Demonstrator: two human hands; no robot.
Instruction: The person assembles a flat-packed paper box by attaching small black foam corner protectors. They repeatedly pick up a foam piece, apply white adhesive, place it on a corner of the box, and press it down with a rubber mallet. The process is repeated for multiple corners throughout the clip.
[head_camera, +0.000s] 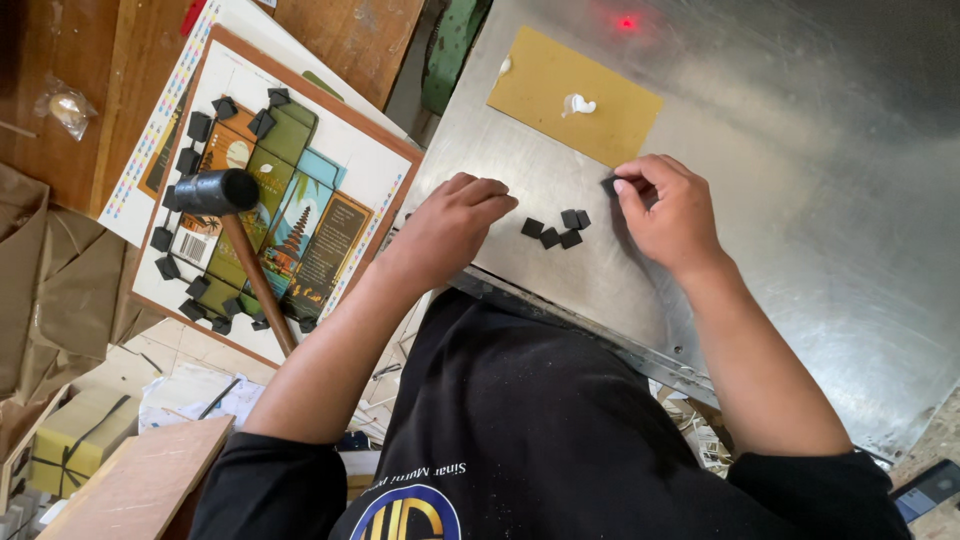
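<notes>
On the steel table (800, 200), small black square pieces (557, 230) lie clustered between your hands; your right hand (672, 215) pinches one, your left hand (450, 225) rests curled, grasping nothing.

Soft daylight filled the frame, bright and even. The metal surface (800, 220) threw a broad, hazy glare across the upper right, washing out its grain there. A small red light spot (627, 22) glowed near the top edge. Shadows were faint and short under both hands. The centre was sharp; the corners bent and softened slightly, and the upper left lay dimmer.
</notes>
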